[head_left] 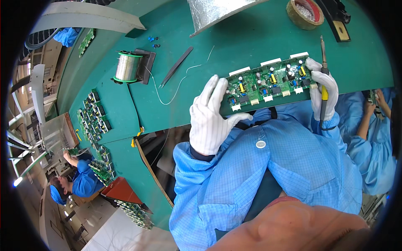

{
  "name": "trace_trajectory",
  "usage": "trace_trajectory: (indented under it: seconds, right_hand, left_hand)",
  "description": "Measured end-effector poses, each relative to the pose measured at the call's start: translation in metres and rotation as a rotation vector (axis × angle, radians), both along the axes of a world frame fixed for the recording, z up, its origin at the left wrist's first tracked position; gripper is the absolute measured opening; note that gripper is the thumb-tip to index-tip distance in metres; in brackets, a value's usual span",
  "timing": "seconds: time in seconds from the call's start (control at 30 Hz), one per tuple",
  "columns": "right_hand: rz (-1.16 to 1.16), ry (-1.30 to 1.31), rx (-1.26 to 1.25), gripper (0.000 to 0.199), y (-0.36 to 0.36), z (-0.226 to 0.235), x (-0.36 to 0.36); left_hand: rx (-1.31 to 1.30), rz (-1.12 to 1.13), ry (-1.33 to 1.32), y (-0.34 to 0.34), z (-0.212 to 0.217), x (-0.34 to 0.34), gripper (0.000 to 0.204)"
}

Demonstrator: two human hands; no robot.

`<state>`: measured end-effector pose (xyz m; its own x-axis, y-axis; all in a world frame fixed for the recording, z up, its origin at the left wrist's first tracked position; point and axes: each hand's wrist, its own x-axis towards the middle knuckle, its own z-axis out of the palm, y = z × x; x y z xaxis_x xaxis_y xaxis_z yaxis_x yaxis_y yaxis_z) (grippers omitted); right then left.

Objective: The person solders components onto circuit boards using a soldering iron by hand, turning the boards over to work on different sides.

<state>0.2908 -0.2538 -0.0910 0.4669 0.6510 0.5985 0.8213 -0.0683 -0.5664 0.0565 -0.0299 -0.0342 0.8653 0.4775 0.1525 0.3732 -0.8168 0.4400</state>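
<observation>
A long green circuit board panel (270, 85), made of three like sections with blue, yellow and black parts and white connectors, lies near the bench's front edge. My left hand (209, 113), in a white striped glove, rests its stretched fingers against the panel's left end; its thumb points right, apart from the fingers. At the right end, my gloved right hand (331, 90) has its fingertips by the panel's edge. That hand is closed round a soldering iron (324, 93) with a yellow grip, its metal tip pointing away from me.
On the green bench (247, 46) lie tweezers (176, 67), a solder wire spool (127, 67) with loose wire, and small blue parts (154, 42). Farther back are a foil-covered piece (217, 14), a round tub (305, 14) and an iron stand (337, 21). More boards (94, 115) lie left. Co-workers sit on both sides.
</observation>
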Motion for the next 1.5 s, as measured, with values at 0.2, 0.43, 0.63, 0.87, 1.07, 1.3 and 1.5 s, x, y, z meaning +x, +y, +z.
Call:
trace_trajectory:
  seconds: [0.2,0.43,0.63,0.87,1.07,1.3,1.5]
  right_hand:
    - [0.024,0.060,0.122,0.032,0.013,0.007,-0.003]
    - [0.025,0.211,0.119,0.031,0.007,-0.003,-0.006]
    - [0.002,0.248,0.222,0.032,0.008,-0.009,-0.007]
    - [-0.009,0.179,0.205,0.030,0.002,-0.012,-0.007]
    - [-0.023,0.220,0.290,0.034,0.007,-0.006,-0.017]
    - [0.055,0.440,0.514,0.044,0.020,-0.005,-0.028]
    - [0.058,0.420,0.489,0.043,0.018,-0.001,-0.027]
  left_hand:
    - [-0.069,0.042,0.016,-0.002,-0.012,0.003,0.073]
    - [-0.122,0.049,-0.080,-0.007,-0.021,0.003,0.072]
    - [-0.090,0.000,-0.264,-0.013,-0.020,0.009,0.070]
    - [-0.230,0.006,-0.304,-0.012,-0.026,0.011,0.068]
    - [-0.352,0.071,-0.338,-0.012,-0.032,0.013,0.065]
    - [-0.296,0.111,-0.270,-0.011,-0.029,0.014,0.059]
    - [-0.402,0.067,-0.333,-0.009,-0.032,0.010,0.062]
